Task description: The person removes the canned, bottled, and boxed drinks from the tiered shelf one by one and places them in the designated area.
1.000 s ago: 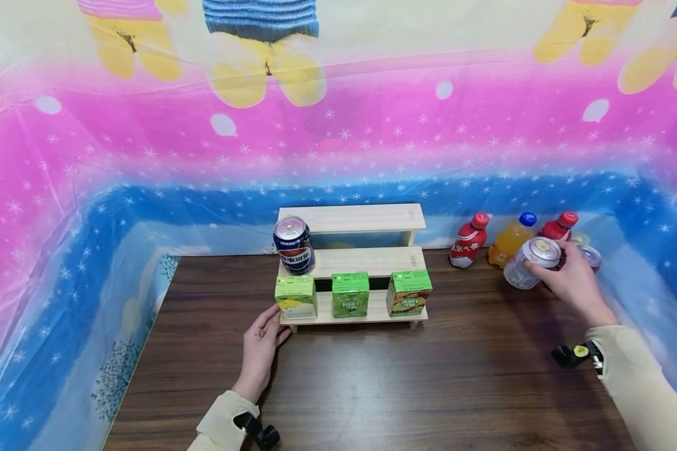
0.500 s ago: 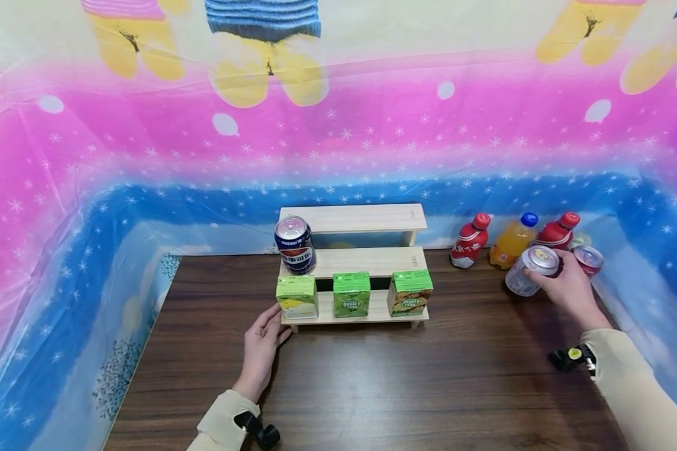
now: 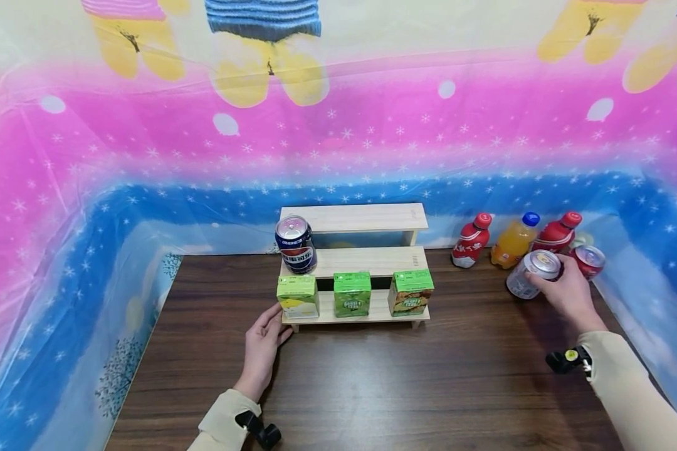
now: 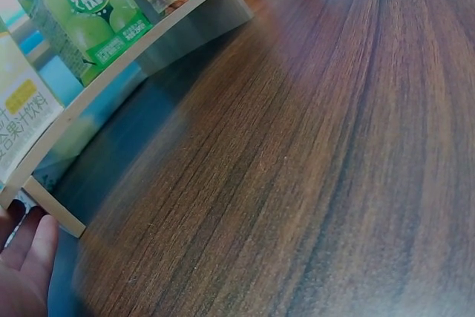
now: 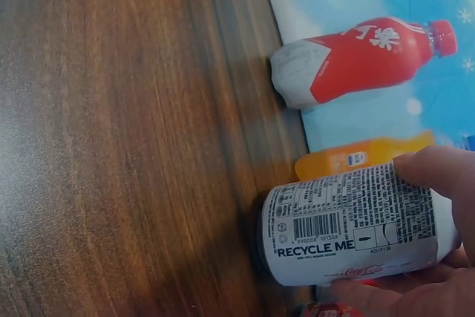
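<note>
Nearest me, the desk (image 3: 383,382) gives most room, approx. up to the front edge of the rack (image 3: 367,262); the desk's own front edge is out of frame. My L hand (image 3: 262,347) is loosely spread, fingertips at the rack's front-left corner — a shove there could tip the three cartons (image 3: 352,297). My R hand (image 3: 572,294) curls round the silver can (image 3: 527,279) nr the desk's back-right corner; can't tell if its base touches. Tight there — red can (image 3: 589,258) beside my fingers, orange bottle (image 3: 512,241) just behind, so a sideways swing might topple either. Wall cloth (image 3: 338,144) hangs along the back edge.
</note>
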The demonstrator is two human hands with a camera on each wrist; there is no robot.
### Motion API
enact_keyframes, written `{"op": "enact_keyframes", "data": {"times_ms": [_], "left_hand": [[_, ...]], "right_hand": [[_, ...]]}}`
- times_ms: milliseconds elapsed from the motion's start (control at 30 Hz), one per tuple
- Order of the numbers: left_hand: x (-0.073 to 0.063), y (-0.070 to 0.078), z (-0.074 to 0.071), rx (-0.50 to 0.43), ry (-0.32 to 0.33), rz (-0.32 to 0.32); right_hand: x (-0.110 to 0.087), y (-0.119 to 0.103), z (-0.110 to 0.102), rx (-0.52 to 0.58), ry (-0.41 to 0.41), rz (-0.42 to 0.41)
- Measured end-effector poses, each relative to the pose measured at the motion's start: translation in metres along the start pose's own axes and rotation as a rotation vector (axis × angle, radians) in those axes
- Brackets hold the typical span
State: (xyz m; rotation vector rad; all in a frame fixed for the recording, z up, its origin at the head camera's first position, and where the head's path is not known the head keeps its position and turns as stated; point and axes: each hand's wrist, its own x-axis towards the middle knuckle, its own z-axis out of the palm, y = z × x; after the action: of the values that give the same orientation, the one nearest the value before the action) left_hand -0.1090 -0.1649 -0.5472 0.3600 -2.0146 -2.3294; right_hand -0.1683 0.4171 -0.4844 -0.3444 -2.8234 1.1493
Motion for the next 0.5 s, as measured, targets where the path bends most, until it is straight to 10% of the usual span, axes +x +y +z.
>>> {"op": "enact_keyframes", "data": {"times_ms": [500], "left_hand": [[0.0004,-0.0001,0.0005,-0.001,0.006,-0.003]], "right_hand": [[0.0018,0.0033,0.0022,0.000,0.020,0.004]]}}
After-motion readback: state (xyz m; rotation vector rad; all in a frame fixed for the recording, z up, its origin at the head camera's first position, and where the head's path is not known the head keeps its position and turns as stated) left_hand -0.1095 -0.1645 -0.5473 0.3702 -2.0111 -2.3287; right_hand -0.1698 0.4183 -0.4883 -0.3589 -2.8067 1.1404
